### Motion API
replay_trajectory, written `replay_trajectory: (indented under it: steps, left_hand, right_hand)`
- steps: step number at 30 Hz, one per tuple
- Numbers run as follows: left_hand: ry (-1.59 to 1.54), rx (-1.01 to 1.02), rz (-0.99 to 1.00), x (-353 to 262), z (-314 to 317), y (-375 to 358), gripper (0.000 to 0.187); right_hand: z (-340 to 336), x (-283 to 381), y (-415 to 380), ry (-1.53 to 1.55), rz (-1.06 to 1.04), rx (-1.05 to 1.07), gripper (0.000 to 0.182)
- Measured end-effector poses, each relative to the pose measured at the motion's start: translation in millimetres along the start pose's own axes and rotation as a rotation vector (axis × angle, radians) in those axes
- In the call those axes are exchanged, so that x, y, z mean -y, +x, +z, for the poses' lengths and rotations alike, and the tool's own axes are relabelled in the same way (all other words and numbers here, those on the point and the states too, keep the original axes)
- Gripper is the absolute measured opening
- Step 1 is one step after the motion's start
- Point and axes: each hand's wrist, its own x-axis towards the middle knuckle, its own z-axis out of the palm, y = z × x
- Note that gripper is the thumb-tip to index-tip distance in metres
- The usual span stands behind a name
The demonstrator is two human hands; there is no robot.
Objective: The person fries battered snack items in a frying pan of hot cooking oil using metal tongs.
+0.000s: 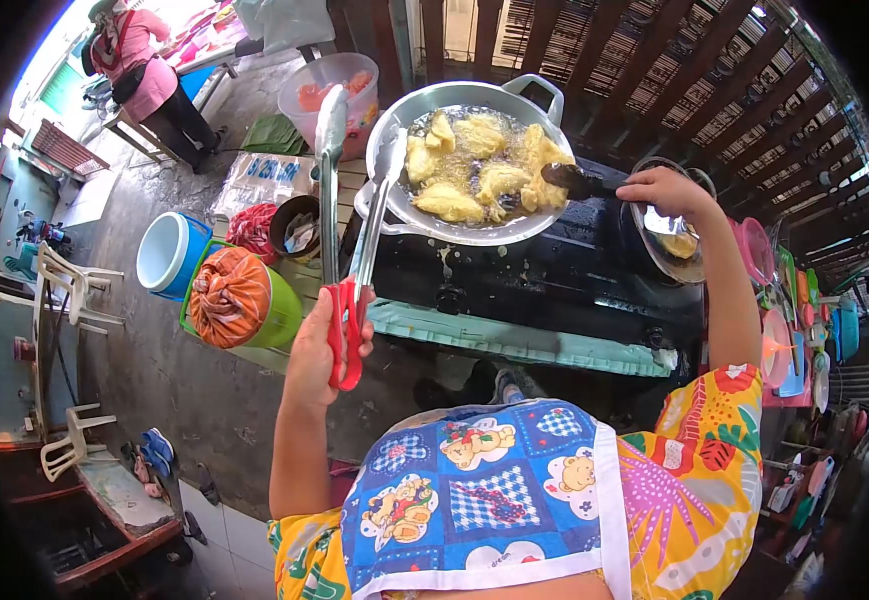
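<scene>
A wide metal pan (523, 232) on the black stove (415, 275) holds bubbling oil and several pieces of yellow battered food (450, 202). My left hand (313, 355) is closed around the red handles of metal tongs (331, 215), whose two arms stand apart, one tip over the pan's left rim and the other left of it. My right hand (670, 190) grips a dark spatula (577, 180) by its handle. The spatula's blade touches or overlaps the food at the pan's right side.
A second pan (690, 262) sits on the stove's right. Left of the stove are a pink-filled tub (300, 90), a blue cooler (198, 235) and a green bucket (280, 310). Another person (145, 80) stands at the upper left. Utensils hang at the right.
</scene>
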Motion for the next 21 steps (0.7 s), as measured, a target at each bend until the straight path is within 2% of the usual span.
replay_trajectory:
  steps: [2, 4, 6, 8, 9, 10, 12, 13, 16, 17, 18, 21]
  left_hand:
    - [-0.036, 0.031, -0.007, 6, 8, 2, 0.047]
    - [0.084, 0.051, 0.001, 10, 20, 9, 0.043]
    - [0.025, 0.054, -0.029, 11, 32, 12, 0.043]
    - [0.001, 0.115, 0.021, 13, 40, 13, 0.045]
    - [-0.038, 0.106, 0.008, 11, 45, 10, 0.053]
    - [-0.037, 0.107, 0.010, 8, 49, 5, 0.053]
    - [0.010, 0.143, 0.024, 0, 57, -9, 0.062]
    - [-0.009, 0.169, 0.003, -4, 60, -15, 0.078]
    - [0.007, 0.272, 0.015, -18, 78, -44, 0.088]
    - [-0.022, 0.337, -0.061, -24, 80, -51, 0.103]
    - [-0.024, 0.330, -0.059, -28, 85, -60, 0.103]
    - [-0.027, 0.514, -0.217, -41, 100, -85, 0.122]
  right_hand:
    - [3, 1, -1, 0.082, 0.151, 0.083, 0.030]
    - [7, 7, -3, 0.084, 0.150, 0.071, 0.034]
    - [7, 14, -4, -0.006, 0.132, 0.039, 0.038]
    - [1, 11, -8, -0.112, 0.105, 0.007, 0.042]
    - [0, 14, -18, -0.288, 0.002, -0.139, 0.041]
    - [0, 17, -27, -0.464, -0.103, -0.286, 0.043]
    - [9, 26, -37, -0.541, -0.131, -0.347, 0.048]
    - [12, 30, -40, -0.618, -0.159, -0.408, 0.053]
    - [48, 23, -27, -0.774, -0.424, -0.524, 0.052]
    - [58, 32, -27, -0.790, -0.385, -0.471, 0.053]
    - [67, 40, -27, -0.805, -0.346, -0.416, 0.054]
    - [93, 45, -15, -0.872, -0.374, -0.468, 0.055]
